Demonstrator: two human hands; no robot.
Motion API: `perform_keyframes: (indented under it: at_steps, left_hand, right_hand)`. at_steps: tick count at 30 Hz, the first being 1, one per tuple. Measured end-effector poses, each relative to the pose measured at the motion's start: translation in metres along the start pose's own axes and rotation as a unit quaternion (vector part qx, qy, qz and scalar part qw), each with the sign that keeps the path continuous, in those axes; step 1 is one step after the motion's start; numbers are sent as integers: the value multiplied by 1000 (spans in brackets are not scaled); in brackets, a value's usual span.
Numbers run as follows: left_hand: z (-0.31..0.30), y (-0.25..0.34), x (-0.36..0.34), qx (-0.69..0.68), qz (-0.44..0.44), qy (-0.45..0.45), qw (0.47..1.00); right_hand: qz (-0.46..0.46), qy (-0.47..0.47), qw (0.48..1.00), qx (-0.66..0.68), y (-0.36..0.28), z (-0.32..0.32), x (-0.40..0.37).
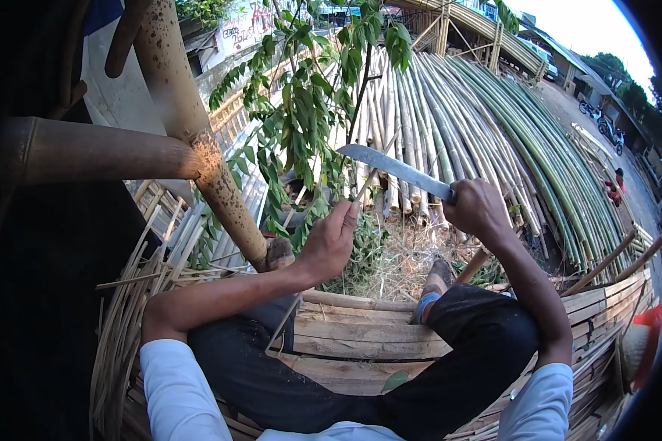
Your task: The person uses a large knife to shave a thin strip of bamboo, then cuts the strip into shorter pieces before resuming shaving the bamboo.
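Observation:
My right hand [479, 212] is wrapped round the handle of a machete [408, 173], its long blade pointing up and to the left. A thin bamboo strip [365, 187] is pinched in my left hand [332, 242]; its upper part slants up to the right and its lower end hangs toward my lap. In this view the blade crosses the strip just above my left fingers. Both hands are raised in front of my knees, over the front edge of the bamboo slat seat [360, 334].
A thick bamboo post [191, 140] with a crossbar [103, 151] stands close on my left, above a bundle of split strips [129, 316]. Leafy branches [301, 103] hang ahead. Beyond lie rows of bamboo poles [463, 125]. A person in red [615, 189] is far right.

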State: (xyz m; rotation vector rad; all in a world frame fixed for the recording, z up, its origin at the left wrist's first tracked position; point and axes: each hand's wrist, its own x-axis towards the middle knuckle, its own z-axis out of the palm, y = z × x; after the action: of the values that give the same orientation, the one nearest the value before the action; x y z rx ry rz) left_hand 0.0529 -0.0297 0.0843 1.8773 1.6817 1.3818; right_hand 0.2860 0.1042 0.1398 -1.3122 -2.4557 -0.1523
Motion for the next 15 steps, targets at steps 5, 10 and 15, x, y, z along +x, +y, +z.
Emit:
perform_keyframes:
  at_steps: [5,10,15]
  left_hand:
    - [2,0,4,3,20,15,1000]
    - [-2,1,0,1,-15,-13,1000]
    - [-13,6,-4,0,-15,-13,1000]
  right_hand:
    - [2,28,1000,1,5,5,4]
    - [0,4,1000,-20,13,3,6]
    - [160,16,984,79,63,19,4]
